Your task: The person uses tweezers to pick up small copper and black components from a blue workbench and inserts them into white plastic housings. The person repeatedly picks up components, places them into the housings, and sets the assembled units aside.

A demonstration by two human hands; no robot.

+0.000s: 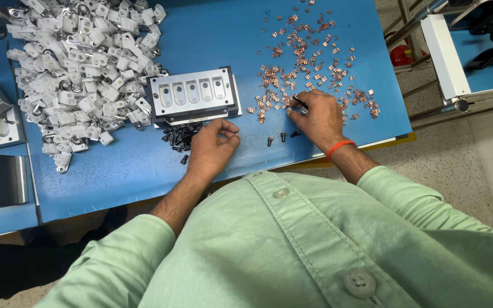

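Right hand (316,118) pinches a black screw (299,102) over copper clips (303,63), left hand (212,149) fingers curled narrow by screw pile (181,137); loose pinch could drop it into the scatter.

Blue-topped workbench (144,171) with a yellow edge, under even light. Speckled pale stone floor (475,171) to the right. Beyond it, a white metal frame (444,57).

blue table (223,34), copper clips (309,63), white housings (81,63), black screws (181,137), orange wristband (339,147).
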